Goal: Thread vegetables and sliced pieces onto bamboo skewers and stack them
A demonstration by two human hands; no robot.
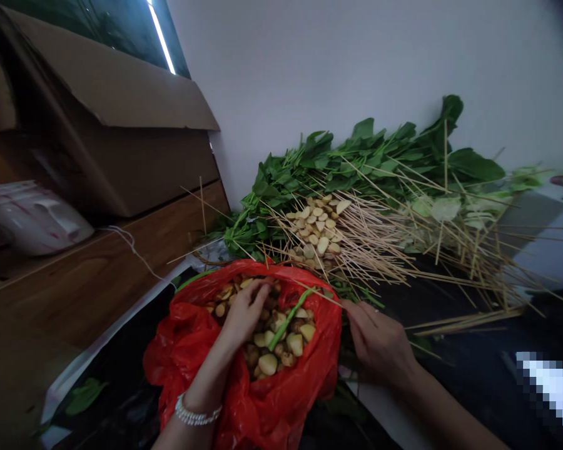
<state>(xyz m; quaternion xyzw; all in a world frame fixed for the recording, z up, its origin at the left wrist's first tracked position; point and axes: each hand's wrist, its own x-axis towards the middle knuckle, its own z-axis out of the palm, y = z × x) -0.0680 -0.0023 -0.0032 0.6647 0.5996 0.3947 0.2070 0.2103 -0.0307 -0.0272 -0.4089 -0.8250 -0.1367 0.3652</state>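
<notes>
My left hand [244,314] reaches into a red plastic bag [187,356], its fingers curled down among cut potato-like chunks [281,344]. Whether those fingers grip a chunk is hidden. A green stalk [287,320] lies across the chunks. My right hand [378,340] is at the bag's right edge, pinching a thin bamboo skewer [321,295] that runs over the bag's mouth. Behind the bag lie a loose heap of bamboo skewers [375,259], pale sliced pieces [314,228] and a bunch of leafy greens [356,165].
A cardboard box [107,119] stands at the upper left on a wooden ledge [98,262], beside a white-and-pink plastic object [30,219] and a white cord [131,247]. A white wall [319,69] rises behind the greens. Dark sheeting [455,350] covers the surface.
</notes>
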